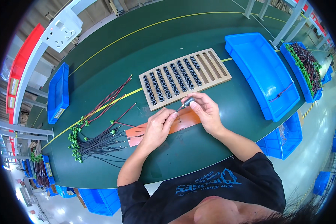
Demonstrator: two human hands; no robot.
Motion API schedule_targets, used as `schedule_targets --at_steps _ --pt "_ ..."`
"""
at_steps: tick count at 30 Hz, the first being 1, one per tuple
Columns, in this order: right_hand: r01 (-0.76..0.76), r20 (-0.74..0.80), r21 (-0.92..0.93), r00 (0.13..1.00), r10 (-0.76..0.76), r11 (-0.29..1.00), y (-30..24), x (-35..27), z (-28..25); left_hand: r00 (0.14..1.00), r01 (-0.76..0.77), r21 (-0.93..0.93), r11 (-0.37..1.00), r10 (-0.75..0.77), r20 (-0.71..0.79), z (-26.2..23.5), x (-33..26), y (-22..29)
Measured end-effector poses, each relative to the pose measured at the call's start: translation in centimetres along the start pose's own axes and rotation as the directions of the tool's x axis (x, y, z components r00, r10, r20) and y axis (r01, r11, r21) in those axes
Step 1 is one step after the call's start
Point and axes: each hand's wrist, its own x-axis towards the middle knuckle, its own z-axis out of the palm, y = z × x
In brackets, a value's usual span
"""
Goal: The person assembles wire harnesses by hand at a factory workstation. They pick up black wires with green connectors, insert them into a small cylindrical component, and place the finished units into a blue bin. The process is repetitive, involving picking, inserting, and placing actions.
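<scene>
From where I stood, the right hand (205,111) had its fingers pinched around a small black cylinder (189,101), and the left hand (158,126) pinched a thin wire (181,108) at its end. Both met above an orange strip (175,126) on the green table (192,149). Just beyond stood a wooden tray (217,81) with rows of black cylinders; to the left lay green-ended wires (100,143), to the right a blue bin (259,69).

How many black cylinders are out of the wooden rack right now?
1 that I can see: the black cylinder held in the right hand, by the near edge of the wooden rack. Others may be hidden under the hands.
</scene>
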Motion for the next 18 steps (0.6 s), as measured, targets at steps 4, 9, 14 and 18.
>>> schedule_targets --at_steps 4,9,14,18 --pt "-0.091 0.023 0.02 0.996 0.09 0.996 0.2 0.1 -0.6 1.0 0.015 0.05 0.999 -0.015 -0.001 0.2 0.4 0.2" --pt "-0.156 0.061 0.124 0.987 0.149 0.98 0.5 0.1 -0.7 0.999 0.053 0.059 0.997 -0.053 -0.009 0.2 0.1 0.1" --pt "-0.131 0.118 0.167 0.987 0.112 0.977 0.1 -0.2 -0.8 0.989 0.146 0.042 0.988 -0.147 0.009 0.6 0.1 -0.1" --pt "-0.154 0.112 0.198 0.985 0.134 0.968 0.0 -0.3 -0.3 0.991 0.13 0.031 0.991 -0.131 0.014 0.6 -0.4 -0.2"
